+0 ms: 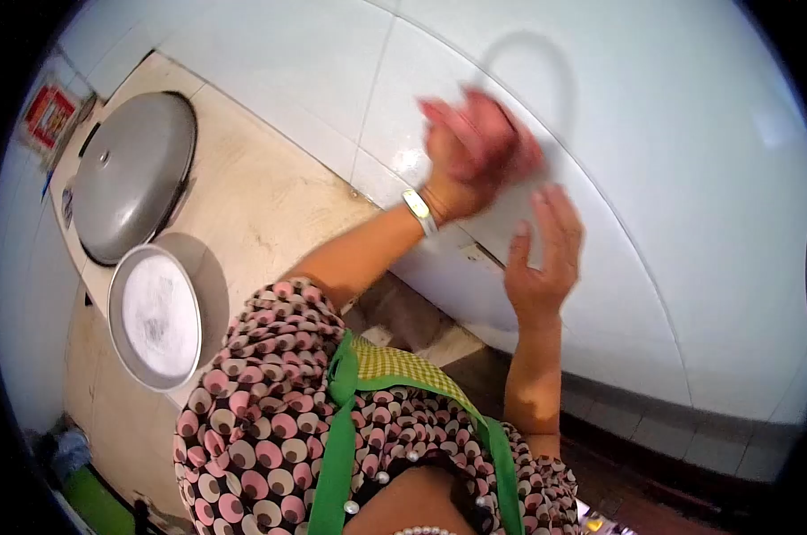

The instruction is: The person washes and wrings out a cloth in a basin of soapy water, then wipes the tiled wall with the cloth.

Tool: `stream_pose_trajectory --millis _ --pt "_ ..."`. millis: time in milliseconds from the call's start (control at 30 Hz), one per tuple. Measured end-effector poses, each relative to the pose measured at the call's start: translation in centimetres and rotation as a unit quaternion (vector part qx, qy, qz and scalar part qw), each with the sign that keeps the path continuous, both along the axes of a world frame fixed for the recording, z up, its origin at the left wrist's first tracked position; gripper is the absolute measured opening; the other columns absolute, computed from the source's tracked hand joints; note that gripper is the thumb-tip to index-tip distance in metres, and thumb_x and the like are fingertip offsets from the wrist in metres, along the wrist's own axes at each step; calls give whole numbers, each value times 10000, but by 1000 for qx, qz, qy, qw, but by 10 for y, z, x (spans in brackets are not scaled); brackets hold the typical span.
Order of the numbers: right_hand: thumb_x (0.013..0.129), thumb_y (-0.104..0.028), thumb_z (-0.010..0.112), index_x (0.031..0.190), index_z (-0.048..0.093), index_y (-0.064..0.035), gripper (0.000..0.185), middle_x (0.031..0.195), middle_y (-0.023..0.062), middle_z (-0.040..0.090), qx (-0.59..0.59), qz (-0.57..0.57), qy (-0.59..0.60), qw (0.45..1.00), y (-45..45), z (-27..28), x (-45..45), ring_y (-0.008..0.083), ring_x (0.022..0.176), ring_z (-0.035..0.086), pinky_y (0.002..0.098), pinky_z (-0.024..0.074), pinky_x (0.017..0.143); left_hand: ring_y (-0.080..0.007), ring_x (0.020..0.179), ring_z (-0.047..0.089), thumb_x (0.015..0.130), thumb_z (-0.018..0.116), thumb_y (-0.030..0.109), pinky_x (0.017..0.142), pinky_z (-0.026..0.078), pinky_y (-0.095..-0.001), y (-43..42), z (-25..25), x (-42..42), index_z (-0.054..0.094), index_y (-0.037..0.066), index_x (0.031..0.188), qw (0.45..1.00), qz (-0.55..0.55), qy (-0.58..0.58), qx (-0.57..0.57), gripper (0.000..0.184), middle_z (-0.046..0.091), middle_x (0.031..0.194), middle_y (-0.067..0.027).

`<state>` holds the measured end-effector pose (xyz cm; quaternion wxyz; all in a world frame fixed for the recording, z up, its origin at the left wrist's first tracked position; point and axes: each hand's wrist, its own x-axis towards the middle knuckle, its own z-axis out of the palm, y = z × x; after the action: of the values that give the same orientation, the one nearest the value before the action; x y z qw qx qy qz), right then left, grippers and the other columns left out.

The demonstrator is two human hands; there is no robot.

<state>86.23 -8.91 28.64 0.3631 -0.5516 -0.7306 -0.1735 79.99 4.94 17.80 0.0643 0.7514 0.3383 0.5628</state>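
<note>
A red-pink cloth is bunched in my left hand, raised in front of the white tiled wall; the fingers are mostly hidden behind the cloth and slightly blurred. A pale band with a lit face is on that wrist. Just right of the cloth and lower, my right hand is raised with its fingers up, the thumb apart from them, and nothing in it. A gap shows between this hand and the cloth.
On the beige counter at the left sit a large grey domed lid and a round metal pan with a whitish inside. The white tiled wall rises in front. A green object is at the lower left.
</note>
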Motion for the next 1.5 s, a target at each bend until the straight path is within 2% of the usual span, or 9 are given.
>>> stream_pose_trajectory --millis 167,400,433,467,567,767,833,1267,1500 --pt "861 -69 530 1126 547 21 280 1191 187 541 192 -118 -161 961 -16 43 51 356 1177 461 480 351 1009 -275 1262 380 693 596 184 1037 245 -548 -49 -42 2 562 115 1020 988 -99 54 110 336 520 1118 -120" --pt "900 -82 460 1263 468 -15 369 1348 177 389 324 -285 -111 895 -56 85 128 322 1284 320 410 295 1051 -439 1205 327 824 430 29 1022 196 -565 1 46 -47 421 -101 1173 941 81 -306 -121 372 384 1255 -307" --pt "906 -79 433 1261 470 -8 364 1351 173 392 346 -295 -130 881 -59 80 139 323 1284 323 410 289 1053 -408 1216 326 839 420 57 1033 223 -496 25 12 -36 393 -115 1203 917 388 22 -87 404 368 1282 -287" --pt "906 -79 433 1261 470 -8 364 1351 173 392 348 -291 -134 881 -63 77 147 323 1284 323 410 289 1053 -428 1189 356 858 415 92 1012 266 -469 39 17 -59 367 -111 1245 942 176 -271 -85 439 383 1262 -312" --pt "900 -66 395 1269 464 1 381 1360 169 391 399 -277 -237 841 -80 81 170 320 1287 323 412 278 1056 -447 855 462 902 385 188 760 354 -512 94 4 -92 397 -84 1247 894 344 -283 -51 440 503 960 -301" --pt "855 -52 329 1302 431 -8 461 1383 179 360 394 -368 -176 824 -106 97 158 311 1305 296 415 254 1066 -466 966 453 914 341 261 856 336 -497 183 -62 -164 379 -22 1290 839 433 -297 -143 472 510 1026 -325" --pt "861 -64 329 1315 402 3 465 1401 185 323 375 -374 -165 832 -105 106 152 305 1322 256 412 244 1072 -434 1279 259 951 294 361 1079 203 -393 157 -37 -159 314 -25 1348 824 303 -422 -228 555 316 1341 -327" --pt "871 -101 329 1355 350 -15 492 1434 164 281 337 -347 -257 836 -67 126 111 304 1346 211 442 165 1097 -552 1122 276 856 420 210 978 172 -623 -136 -42 55 315 -123 1238 944 10 -194 -268 518 272 1258 -365" --pt "876 -111 325 1363 352 -42 492 1438 164 273 381 -347 -239 823 -60 118 108 316 1349 203 450 149 1097 -538 1129 310 852 452 237 965 214 -618 -114 -40 35 387 -35 1259 869 -254 -177 -385 493 335 1235 -354"
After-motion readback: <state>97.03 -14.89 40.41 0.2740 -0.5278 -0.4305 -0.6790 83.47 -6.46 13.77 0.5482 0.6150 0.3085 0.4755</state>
